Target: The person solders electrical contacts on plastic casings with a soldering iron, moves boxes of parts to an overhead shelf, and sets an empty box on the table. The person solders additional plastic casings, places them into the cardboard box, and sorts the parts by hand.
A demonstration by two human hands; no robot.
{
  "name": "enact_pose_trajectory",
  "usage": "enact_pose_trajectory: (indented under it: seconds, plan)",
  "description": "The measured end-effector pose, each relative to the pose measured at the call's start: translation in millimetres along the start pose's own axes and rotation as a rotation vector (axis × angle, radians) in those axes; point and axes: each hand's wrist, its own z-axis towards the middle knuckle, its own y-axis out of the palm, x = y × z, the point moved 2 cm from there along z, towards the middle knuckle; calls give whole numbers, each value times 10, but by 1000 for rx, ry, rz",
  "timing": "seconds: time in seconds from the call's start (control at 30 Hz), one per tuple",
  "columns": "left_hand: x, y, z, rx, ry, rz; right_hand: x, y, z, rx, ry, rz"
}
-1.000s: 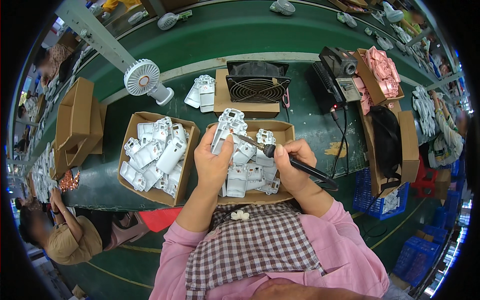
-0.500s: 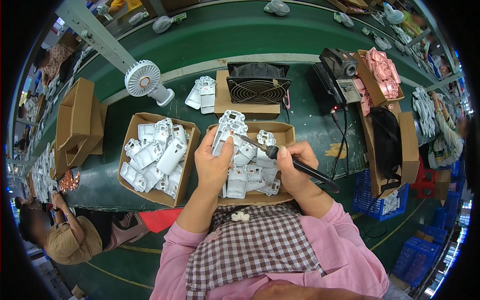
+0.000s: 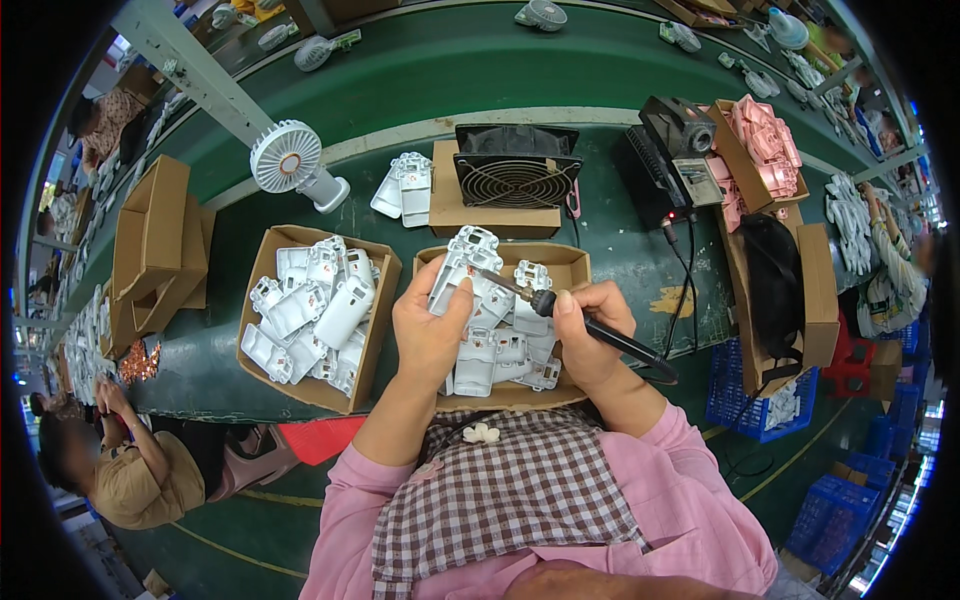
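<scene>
My left hand is closed on a white plastic housing, held tilted above a cardboard box of similar white housings. In my right hand is a soldering iron with a black handle, gripped like a pen. Its metal tip points left and meets the housing near a small reddish spot; whether it touches cannot be made out. To the left stands a second cardboard box, filled with more white housings.
A small white fan and a black box fan stand behind the boxes. A black soldering station sits to the right, its cable running to the iron. Pink housings fill a carton. Copper-coloured parts lie near a co-worker.
The white housing and my left hand have shifted slightly to the right. My right hand stays nearly still with the iron. Small fans on the far belt have moved a little left.
</scene>
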Motion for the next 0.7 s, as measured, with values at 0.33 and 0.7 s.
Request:
enact_pose_trajectory:
  seconds: [0.33, 0.7]
  plan:
    - [23, 15, -14, 11, 8, 10, -43, 13, 9, -16, 10, -2]
    - [-14, 17, 21, -103, 13, -150, -32, -33, -43, 26, -111, 184]
